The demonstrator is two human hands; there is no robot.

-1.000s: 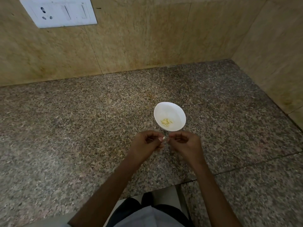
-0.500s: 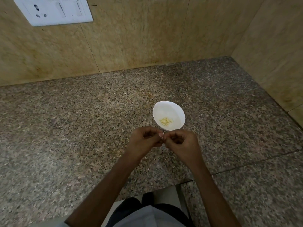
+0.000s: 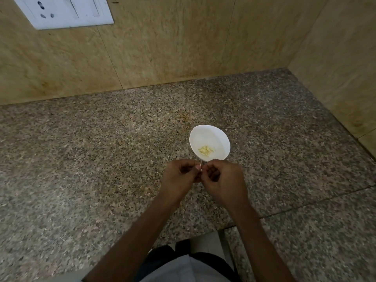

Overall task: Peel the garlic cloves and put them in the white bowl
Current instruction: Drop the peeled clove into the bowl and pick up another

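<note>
Left hand (image 3: 179, 178): fingers curled in, thumb and forefinger tips pinching a garlic clove (image 3: 200, 166), of which only a thin pale sliver shows.
Right hand (image 3: 224, 180): fingers curled the same way, tips closed on that clove from the other side (whatever lies deeper in the curl is hidden).
Hands together: fingertips meet, held above the worktop (image 3: 101, 159) on the near side of the white bowl (image 3: 207, 133), overlapping its near rim in the head view.
White bowl: round, smooth, faintly glossy, standing upright on the worktop.
Peeled cloves (image 3: 206, 150): a small heap of pale yellow, elongated pieces lying in the bottom of the bowl.
Worktop: polished granite, finely speckled grey, brown and black, with a thin seam running across at the right.
Wall (image 3: 183, 47): beige veined stone slabs with narrow joints, turning a corner at the right.
Switch plate (image 3: 63, 11): white, flat, rectangular, set in the wall at upper left.
</note>
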